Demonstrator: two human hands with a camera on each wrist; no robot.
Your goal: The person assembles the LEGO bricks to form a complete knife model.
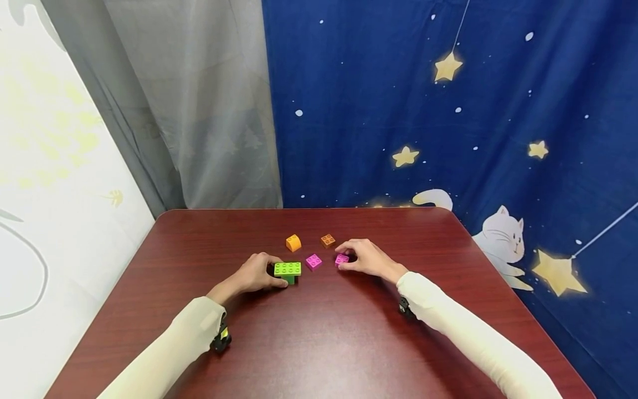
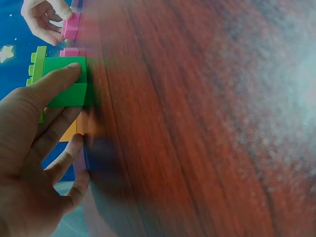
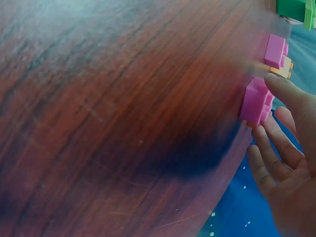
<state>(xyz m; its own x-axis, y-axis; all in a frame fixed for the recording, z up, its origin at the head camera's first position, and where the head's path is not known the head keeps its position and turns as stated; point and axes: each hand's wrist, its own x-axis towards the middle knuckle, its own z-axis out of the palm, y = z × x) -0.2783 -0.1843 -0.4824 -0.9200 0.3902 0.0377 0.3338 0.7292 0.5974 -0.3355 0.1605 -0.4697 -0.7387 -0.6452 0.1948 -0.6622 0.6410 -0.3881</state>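
A light green eight-stud brick (image 1: pixel 287 269) sits on top of a darker green brick (image 2: pixel 66 81). My left hand (image 1: pixel 258 272) pinches this stack at its left side, the thumb (image 2: pixel 74 69) lying on the dark green face. On the right, my right hand (image 1: pixel 368 259) has thumb and fingers round a small pink brick (image 1: pixel 341 260) (image 3: pixel 255 102) resting on the table. Between the hands lies a second pink brick (image 1: pixel 313 261) (image 3: pixel 275 51), touched by neither.
Behind the pink bricks are a yellow-orange brick with a curved side (image 1: pixel 293 243) and a flat orange four-stud brick (image 1: pixel 327 240). The dark red table (image 1: pixel 319 343) ends at a far edge before grey and blue curtains (image 1: pixel 349 111). A white patterned surface (image 1: pixel 50 166) stands at left.
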